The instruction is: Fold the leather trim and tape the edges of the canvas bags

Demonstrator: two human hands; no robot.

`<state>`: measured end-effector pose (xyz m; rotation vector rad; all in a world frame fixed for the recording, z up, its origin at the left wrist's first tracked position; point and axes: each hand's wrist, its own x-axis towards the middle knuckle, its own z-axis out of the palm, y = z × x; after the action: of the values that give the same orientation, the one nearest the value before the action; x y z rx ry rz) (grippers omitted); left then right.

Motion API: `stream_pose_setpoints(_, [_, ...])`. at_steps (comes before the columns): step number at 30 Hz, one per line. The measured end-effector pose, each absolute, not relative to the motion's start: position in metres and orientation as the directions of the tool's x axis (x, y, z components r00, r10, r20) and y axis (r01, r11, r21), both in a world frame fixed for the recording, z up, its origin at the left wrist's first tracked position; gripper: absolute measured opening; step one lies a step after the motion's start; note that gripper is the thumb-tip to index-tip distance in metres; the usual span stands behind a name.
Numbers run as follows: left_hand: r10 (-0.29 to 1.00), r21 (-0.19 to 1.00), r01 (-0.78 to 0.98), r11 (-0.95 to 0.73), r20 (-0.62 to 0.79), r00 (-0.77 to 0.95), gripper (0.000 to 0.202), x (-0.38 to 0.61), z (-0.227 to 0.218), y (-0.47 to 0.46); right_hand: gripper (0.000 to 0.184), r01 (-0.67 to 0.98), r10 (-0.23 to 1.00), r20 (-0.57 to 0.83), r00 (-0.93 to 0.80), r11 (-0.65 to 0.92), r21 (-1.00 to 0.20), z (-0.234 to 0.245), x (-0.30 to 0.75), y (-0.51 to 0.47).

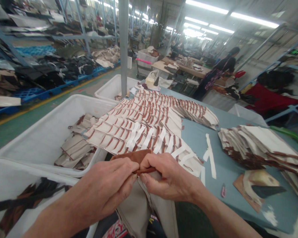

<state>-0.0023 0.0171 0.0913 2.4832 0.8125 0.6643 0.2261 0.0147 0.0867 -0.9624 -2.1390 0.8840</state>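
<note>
My left hand (109,188) and my right hand (166,178) meet at the near edge of the table, both pinched on a brown suede piece (134,156) that tops a cream fabric panel (139,211) hanging toward me. Just beyond my fingers lie overlapping rows of cream pieces with brown trim (144,122), fanned across the blue table (196,135). Several white tape strips (151,138) lie over the nearest row.
White plastic bins (44,132) stand to the left, one holding loose cream pieces. A second stack of pieces (260,145) sits on the right, with loose white strips (210,155) between. A grey post (123,46) rises behind the table. A person (221,69) works at a far table.
</note>
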Motion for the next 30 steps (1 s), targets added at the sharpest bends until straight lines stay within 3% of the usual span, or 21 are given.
stream_pose_setpoints(3, [0.659, 0.594, 0.399, -0.699, 0.317, 0.682, 0.024, 0.005, 0.094, 0.015, 0.012, 0.340, 0.786, 0.267, -0.558, 0.510, -0.790, 0.088, 0.230, 0.019])
stream_pose_setpoints(9, [0.829, 0.898, 0.167, -0.406, 0.286, 0.480, 0.025, 0.020, 0.075, 0.003, 0.030, 0.079, 0.742, 0.183, -0.645, 0.303, -0.950, 0.074, 0.229, 0.026])
stream_pose_setpoints(11, [0.845, 0.943, 0.079, -0.322, 0.249, 0.474, 0.026, 0.020, 0.069, -0.001, 0.036, 0.004, 0.740, 0.184, -0.647, 0.245, -0.970, 0.066, 0.226, 0.025])
stream_pose_setpoints(14, [0.847, 0.955, 0.107, -0.276, 0.189, 0.496, 0.034, 0.016, 0.071, -0.004, 0.036, -0.064, 0.730, 0.212, -0.649, 0.225, -0.972, 0.061, 0.224, 0.024])
stream_pose_setpoints(20, [0.774, 0.890, 0.215, -0.403, 0.205, 0.599, 0.033, 0.010, 0.090, -0.002, 0.026, 0.115, 0.754, 0.166, -0.635, 0.304, -0.946, 0.090, 0.240, 0.019])
stream_pose_setpoints(26, [0.674, 0.643, 0.360, -0.676, 0.343, 0.654, 0.030, 0.008, 0.085, -0.007, 0.004, 0.276, 0.714, 0.125, -0.688, 0.418, -0.866, 0.121, 0.258, 0.010])
stream_pose_setpoints(30, [0.633, 0.483, 0.431, -0.762, 0.414, 0.654, 0.040, 0.009, 0.085, -0.007, 0.026, 0.406, 0.726, -0.008, -0.687, 0.375, -0.833, 0.111, 0.271, 0.030])
